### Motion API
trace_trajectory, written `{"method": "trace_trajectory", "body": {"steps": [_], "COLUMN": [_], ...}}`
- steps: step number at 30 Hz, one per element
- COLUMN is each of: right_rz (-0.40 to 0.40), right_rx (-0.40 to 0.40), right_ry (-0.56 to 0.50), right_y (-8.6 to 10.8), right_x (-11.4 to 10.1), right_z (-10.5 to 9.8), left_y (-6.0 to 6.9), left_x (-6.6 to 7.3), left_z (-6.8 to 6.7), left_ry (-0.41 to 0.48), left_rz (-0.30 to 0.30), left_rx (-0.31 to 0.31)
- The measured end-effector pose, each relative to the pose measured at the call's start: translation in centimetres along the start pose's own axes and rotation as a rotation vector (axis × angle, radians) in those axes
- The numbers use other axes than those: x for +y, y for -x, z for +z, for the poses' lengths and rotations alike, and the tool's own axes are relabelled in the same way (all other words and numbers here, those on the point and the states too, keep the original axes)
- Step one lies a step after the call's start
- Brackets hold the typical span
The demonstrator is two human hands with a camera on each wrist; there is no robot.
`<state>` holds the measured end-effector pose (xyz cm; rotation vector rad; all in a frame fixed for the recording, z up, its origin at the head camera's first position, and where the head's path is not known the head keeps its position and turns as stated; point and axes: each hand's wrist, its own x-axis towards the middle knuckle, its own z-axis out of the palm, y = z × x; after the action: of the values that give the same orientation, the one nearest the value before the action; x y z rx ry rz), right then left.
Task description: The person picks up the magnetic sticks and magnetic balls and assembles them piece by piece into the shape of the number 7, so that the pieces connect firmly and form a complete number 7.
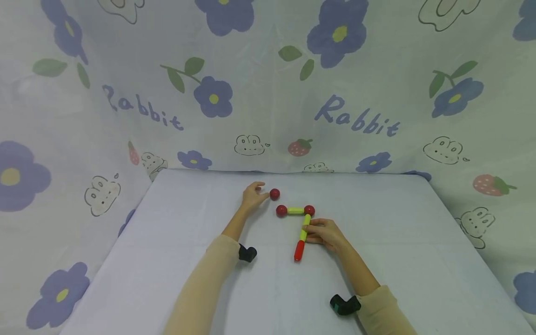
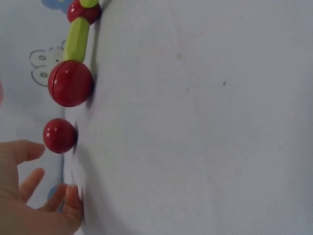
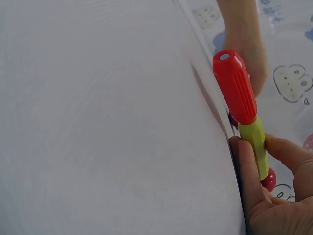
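My right hand point(image 1: 328, 234) pinches a yellow-green stick point(image 3: 254, 139) between thumb and fingers. A red stick point(image 3: 235, 87) with a small silvery disc at its end joins it in line, pointing toward me. At the far end of the yellow-green stick is a red ball point(image 1: 309, 210). From that ball a second yellow-green stick point(image 1: 296, 211) runs left to another red ball point(image 2: 70, 83). Just beyond this piece lies a loose red ball point(image 1: 274, 194). My left hand point(image 1: 253, 197) is beside it, fingers loosely bent and apart, holding nothing; in the left wrist view a small gap separates them.
A white-covered table point(image 1: 377, 209) carries the pieces. Behind and at the sides hangs a curtain point(image 1: 268, 93) printed with flowers, rabbits and strawberries. Black wrist devices point(image 1: 345, 305) sit at both sleeve cuffs.
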<state>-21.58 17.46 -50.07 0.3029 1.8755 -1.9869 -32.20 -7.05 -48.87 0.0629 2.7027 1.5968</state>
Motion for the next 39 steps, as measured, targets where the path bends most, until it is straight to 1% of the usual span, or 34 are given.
{"method": "trace_trajectory", "body": {"steps": [3,6,9,10,12,14,18,21,25,29,31,34,37,39], "right_rz": [0.000,0.000,0.003,0.004,0.006,0.008,0.004,0.002,0.004,0.003,0.002,0.000,-0.003,-0.004], "right_rx": [-0.006,-0.003,0.008,0.011,0.019,0.022,0.026,0.026,0.023,0.022,0.019,0.014,0.015,0.018], "right_ry": [-0.002,0.003,0.010,0.015,0.022,0.028,0.029,0.030,0.033,0.028,0.028,0.022,0.022,0.022], "right_y": [0.1,0.1,0.1,0.0,-0.1,-0.2,-0.2,-0.2,-0.2,-0.1,-0.1,-0.1,-0.1,-0.1], "right_x": [0.0,0.1,0.1,0.2,0.3,0.3,0.4,0.4,0.3,0.3,0.3,0.3,0.3,0.2], "right_z": [0.0,0.1,0.1,0.1,0.2,0.2,0.2,0.2,0.1,0.1,0.1,0.1,0.1,0.1], "left_y": [-0.3,-0.6,-0.8,-0.8,-0.8,-0.8,-0.7,-0.5,-0.3,0.1,0.6,1.6,3.1,4.4], "left_x": [0.3,0.7,1.2,1.2,1.3,1.3,1.0,0.6,0.1,-0.2,-0.3,-0.4,-0.1,0.3], "left_z": [0.0,0.2,0.4,0.5,0.6,0.7,0.8,0.7,0.5,0.3,0.1,-0.2,-0.7,-1.2], "left_ry": [-0.013,-0.047,-0.074,-0.083,-0.091,-0.094,-0.085,-0.047,0.046,0.121,0.153,0.213,0.263,0.299], "left_rz": [0.018,0.060,0.096,0.102,0.096,0.090,0.101,0.093,0.040,0.011,0.009,0.025,0.058,0.071], "left_rx": [-0.092,-0.179,-0.212,-0.210,-0.197,-0.178,-0.134,-0.103,-0.071,-0.044,-0.025,0.008,0.037,0.034]}}
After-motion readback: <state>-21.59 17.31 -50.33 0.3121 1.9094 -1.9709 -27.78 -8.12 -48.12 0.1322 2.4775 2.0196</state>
